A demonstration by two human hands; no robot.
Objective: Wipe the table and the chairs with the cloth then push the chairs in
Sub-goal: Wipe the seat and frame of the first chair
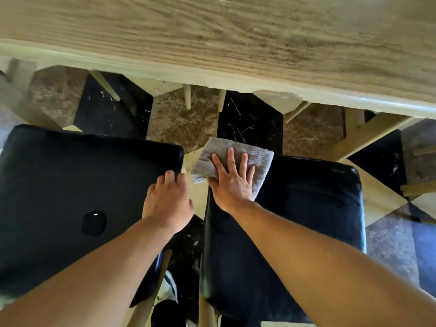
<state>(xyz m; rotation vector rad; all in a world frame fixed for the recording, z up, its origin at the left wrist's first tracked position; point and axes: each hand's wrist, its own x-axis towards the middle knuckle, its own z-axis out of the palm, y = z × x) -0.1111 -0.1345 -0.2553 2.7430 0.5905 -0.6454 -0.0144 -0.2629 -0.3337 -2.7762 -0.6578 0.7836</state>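
Black chair seats [70, 185] flank cloth [257, 161]; table [212, 31] beyond.

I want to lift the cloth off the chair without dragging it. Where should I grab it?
Likely the far left corner of the cloth: it overhangs the right chair seat unsupported, beyond the flat right hand. Pinch it from the left, in the gap between seats.
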